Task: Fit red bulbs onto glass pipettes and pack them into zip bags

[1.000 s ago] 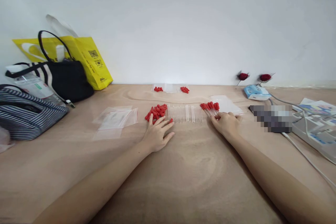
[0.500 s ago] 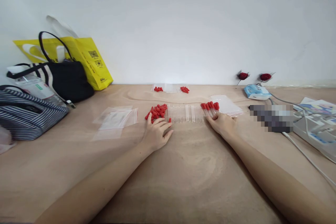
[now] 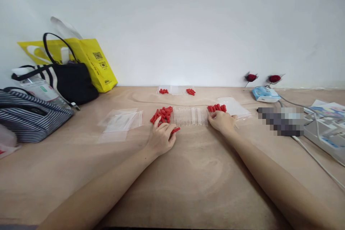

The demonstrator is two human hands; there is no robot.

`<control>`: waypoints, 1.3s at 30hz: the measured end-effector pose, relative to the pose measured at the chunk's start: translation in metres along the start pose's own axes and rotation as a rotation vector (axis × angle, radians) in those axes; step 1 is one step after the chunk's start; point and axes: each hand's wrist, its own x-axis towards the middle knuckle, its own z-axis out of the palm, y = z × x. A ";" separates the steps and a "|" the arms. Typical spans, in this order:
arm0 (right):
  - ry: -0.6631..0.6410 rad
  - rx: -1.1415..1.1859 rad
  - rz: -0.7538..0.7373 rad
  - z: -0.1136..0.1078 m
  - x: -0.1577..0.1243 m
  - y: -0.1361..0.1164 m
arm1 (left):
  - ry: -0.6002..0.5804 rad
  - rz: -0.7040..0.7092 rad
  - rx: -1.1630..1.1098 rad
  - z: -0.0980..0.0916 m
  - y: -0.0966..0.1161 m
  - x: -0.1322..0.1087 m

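Note:
My left hand [image 3: 161, 137] pinches a red rubber dropper bulb [image 3: 175, 130] between thumb and fingers, just in front of a pile of red bulbs [image 3: 164, 113]. To the right of that pile lies a row of clear, thin dropper tubes [image 3: 190, 116], side by side. Past the row's right end are several droppers with red bulbs [image 3: 217, 108] fitted on top. My right hand [image 3: 223, 121] is over their lower ends, its fingers curled in at the end of the row. What its fingertips hold, if anything, is hidden.
Clear zip bags [image 3: 120, 124] lie at left, another bag [image 3: 237, 107] at right. Bags with red bulbs [image 3: 191, 92] lie by the wall. Bags, including a yellow one [image 3: 101, 68], stand at left. A tissue pack [image 3: 265, 94] and power strip [image 3: 323, 129] are at right.
My left hand has closed its thumb and fingers on a red bulb that lay by its fingertips. My right hand has shifted slightly left, toward the end of the tube row.

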 end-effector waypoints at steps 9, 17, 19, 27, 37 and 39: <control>-0.024 -0.118 -0.015 0.000 0.002 -0.009 | -0.032 -0.023 -0.025 0.005 -0.004 -0.002; 0.269 -0.020 -0.616 -0.005 -0.041 0.000 | -0.049 0.002 -0.062 0.004 -0.005 -0.003; 0.274 0.022 -0.789 -0.004 -0.058 0.002 | -0.054 0.010 -0.074 0.004 -0.005 -0.004; 0.206 0.151 -0.844 0.002 -0.075 -0.001 | -0.122 0.019 -0.081 0.003 -0.005 -0.006; 0.199 0.337 -0.844 0.014 -0.076 -0.003 | -0.152 0.039 -0.017 0.001 -0.003 -0.005; 0.222 0.355 -0.835 0.016 -0.078 -0.006 | -0.136 0.048 -0.026 0.001 -0.002 -0.005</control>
